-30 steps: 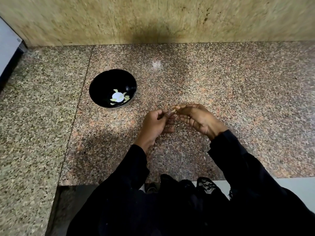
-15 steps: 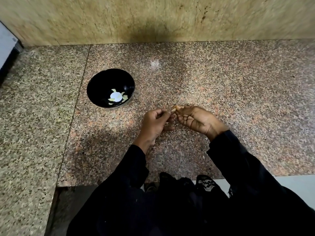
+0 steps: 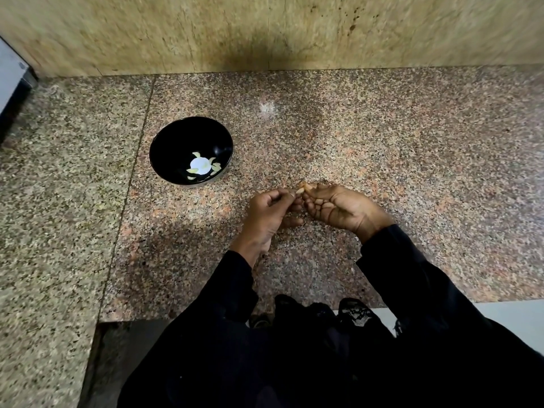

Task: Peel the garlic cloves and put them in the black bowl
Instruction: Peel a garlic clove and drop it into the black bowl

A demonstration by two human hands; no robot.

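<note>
A small pale garlic clove is pinched between the fingertips of both hands, just above the granite counter. My left hand has its fingers curled, thumb and forefinger on the clove's left end. My right hand lies palm up with fingers bent, holding the clove's right end. The black bowl stands on the counter up and to the left of my hands, with several peeled pale cloves at its bottom around a bright light reflection.
The speckled granite counter runs back to a beige stone wall. A seam splits the counter left of the bowl. A grey appliance edge sits at far left. Dark sleeves and clothing fill the foreground.
The hands stay together on the clove, with only small finger shifts. The view has drifted slightly, so bowl and hands sit a little differently in frame.
</note>
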